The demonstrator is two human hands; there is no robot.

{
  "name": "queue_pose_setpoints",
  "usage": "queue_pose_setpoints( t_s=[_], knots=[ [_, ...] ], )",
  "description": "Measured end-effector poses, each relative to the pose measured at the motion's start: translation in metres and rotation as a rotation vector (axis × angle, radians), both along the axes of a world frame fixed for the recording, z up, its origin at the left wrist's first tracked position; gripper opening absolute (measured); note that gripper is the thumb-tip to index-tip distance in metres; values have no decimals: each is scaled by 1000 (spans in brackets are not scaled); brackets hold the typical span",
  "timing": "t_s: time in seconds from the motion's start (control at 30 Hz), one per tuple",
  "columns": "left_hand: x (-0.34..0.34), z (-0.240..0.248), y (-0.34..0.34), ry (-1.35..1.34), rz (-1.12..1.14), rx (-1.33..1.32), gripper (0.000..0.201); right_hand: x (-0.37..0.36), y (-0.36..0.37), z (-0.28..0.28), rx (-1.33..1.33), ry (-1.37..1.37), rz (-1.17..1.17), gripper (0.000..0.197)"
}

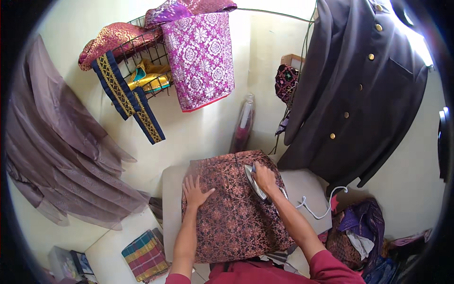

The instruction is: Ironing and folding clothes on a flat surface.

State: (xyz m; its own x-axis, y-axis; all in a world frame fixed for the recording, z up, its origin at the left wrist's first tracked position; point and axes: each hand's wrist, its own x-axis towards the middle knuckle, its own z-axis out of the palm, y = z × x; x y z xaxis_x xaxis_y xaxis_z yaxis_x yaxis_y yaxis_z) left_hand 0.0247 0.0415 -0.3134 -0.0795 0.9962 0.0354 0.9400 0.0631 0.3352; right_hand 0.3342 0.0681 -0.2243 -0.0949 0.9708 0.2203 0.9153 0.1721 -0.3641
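A dark cloth with a copper-coloured floral pattern [227,213] lies spread over a pale ironing board [171,189] in front of me. My right hand [265,178] is wrapped round the handle of an iron [253,183], which rests on the right part of the cloth with its tip pointing away from me. Part of the iron is hidden behind my hand and forearm. On the cloth's left side my left hand [195,193] lies flat with its fingers spread. A whitish cord [316,214] loops over the board's right side.
A long dark coat with gold buttons [359,90] hangs at right, its hem near the board. Sheer mauve fabric [66,146] hangs at left. A wire basket [137,47] on the wall bears patterned cloths. Folded plaid cloth [145,255] lies lower left; piled garments [359,232] lie lower right.
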Motion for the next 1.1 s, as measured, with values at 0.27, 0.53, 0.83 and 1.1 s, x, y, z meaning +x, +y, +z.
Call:
queue_pose_setpoints(
  t_s=[0.27,0.53,0.83,1.1],
  knots=[
    [11,17,2,59,4,-1,108,6,-34,-5,-114,36,82,39],
    [86,8,-11,-45,-239,103,74,-2,0,-5,77,-36,10,32],
    [87,0,-21,1,-185,167,70,2,-9,-9,-2,0,-12,36],
    [94,4,-21,1,-182,169,69,41,5,-11,38,-21,-98,30]
  ],
)
